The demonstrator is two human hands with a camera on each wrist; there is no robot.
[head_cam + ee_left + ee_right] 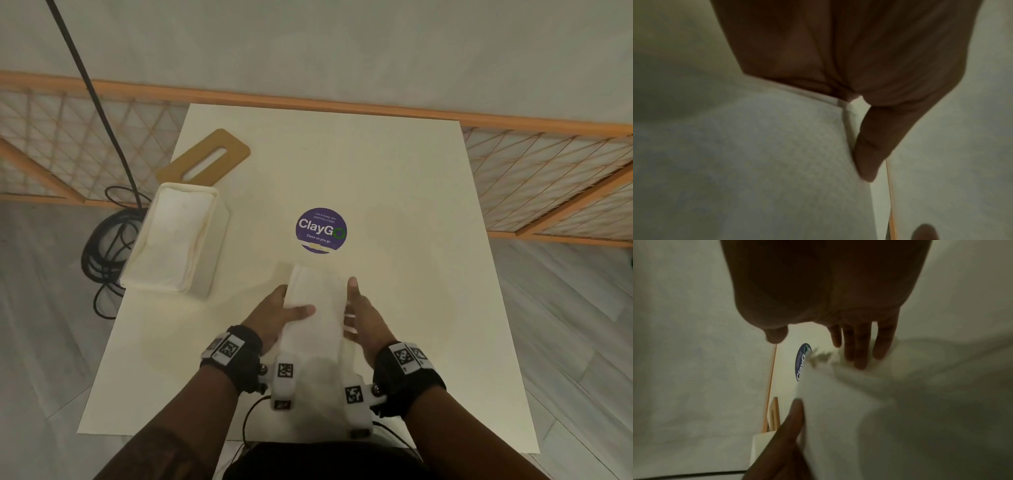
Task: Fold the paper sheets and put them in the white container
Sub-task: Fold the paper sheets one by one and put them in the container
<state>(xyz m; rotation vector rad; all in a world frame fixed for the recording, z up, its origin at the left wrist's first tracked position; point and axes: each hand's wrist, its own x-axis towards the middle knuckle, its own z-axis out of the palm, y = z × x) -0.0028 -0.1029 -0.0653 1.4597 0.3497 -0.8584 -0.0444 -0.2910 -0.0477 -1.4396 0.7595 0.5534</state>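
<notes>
A folded white paper sheet (318, 308) is held just above the white table (411, 274), near its front middle. My left hand (284, 308) pinches its left edge, thumb on top and fingers hidden beneath; the left wrist view shows that thumb (865, 154) lying on the paper (756, 162). My right hand (359, 308) is at the sheet's right edge with straight fingers (859, 345) touching the paper (838, 418) and the thumb held apart. The white container (214, 267) stands at the table's left edge with folded sheets inside.
A brown lid with a slot (236, 150) lies behind the container. A round purple sticker (321, 230) marks the table's middle. A black cable (102, 246) coils on the floor to the left. An orange lattice fence (548, 171) runs behind the table.
</notes>
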